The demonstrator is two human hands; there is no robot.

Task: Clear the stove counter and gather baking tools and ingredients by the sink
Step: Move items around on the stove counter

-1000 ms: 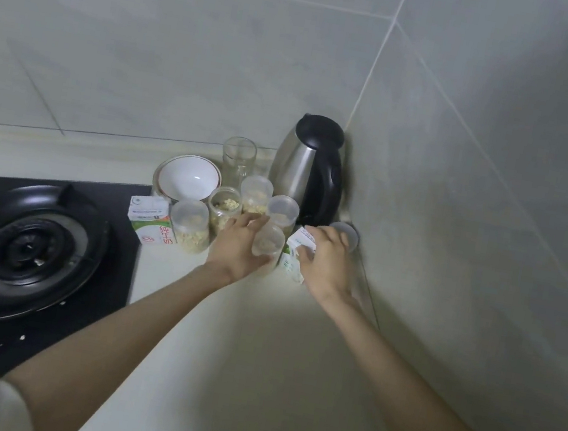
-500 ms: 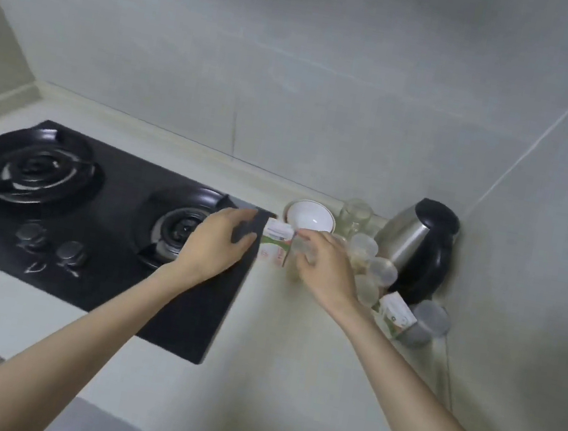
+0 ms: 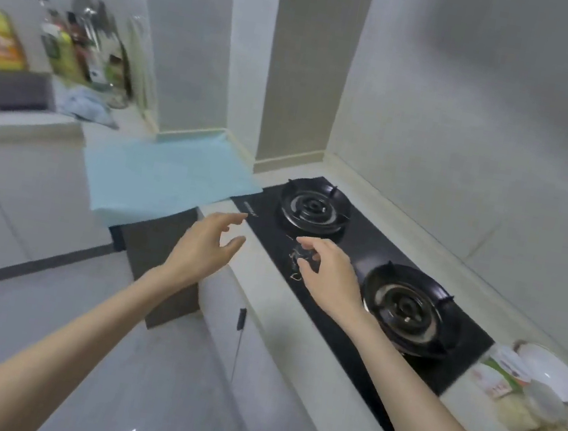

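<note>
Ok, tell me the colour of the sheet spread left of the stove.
The sheet is pale blue and plain; it shows clearest in the head view.

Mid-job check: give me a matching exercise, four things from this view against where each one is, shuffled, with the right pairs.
Things:
1. blue mat
2. white bowl
3. right hand
4. bottles

Places:
A. above the black stove, holding nothing
B. on the counter, right of the stove
C. spread on the counter, left of the stove
D. far left, by the wall

Pairs: 1-C; 2-B; 3-A; 4-D
</note>
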